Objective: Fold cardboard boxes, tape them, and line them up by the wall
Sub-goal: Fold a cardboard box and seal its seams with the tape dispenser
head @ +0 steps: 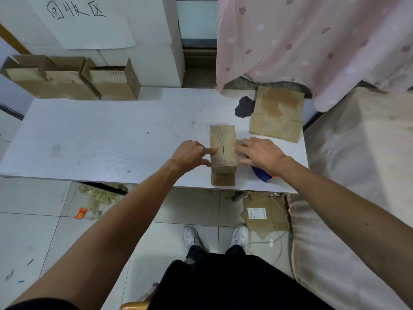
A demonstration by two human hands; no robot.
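Note:
A small brown cardboard box point(223, 148) stands on the white table point(100, 142) near its front edge, flaps folded shut on top with a seam down the middle and clear tape over its near end. My left hand point(190, 155) presses against the box's left side, fingers spread. On the box's right side rests my right hand point(261, 153), fingertips touching the box. A blue tape dispenser point(261, 174) lies partly hidden under my right wrist. A flattened cardboard box point(277, 115) lies at the table's back right.
Two folded open-topped boxes point(67, 79) stand at the back left against the white wall. A dark scrap point(244, 107) lies beside the flat cardboard. Pink curtain at right, a covered bed beside the table, more cardboard point(266, 213) on the floor.

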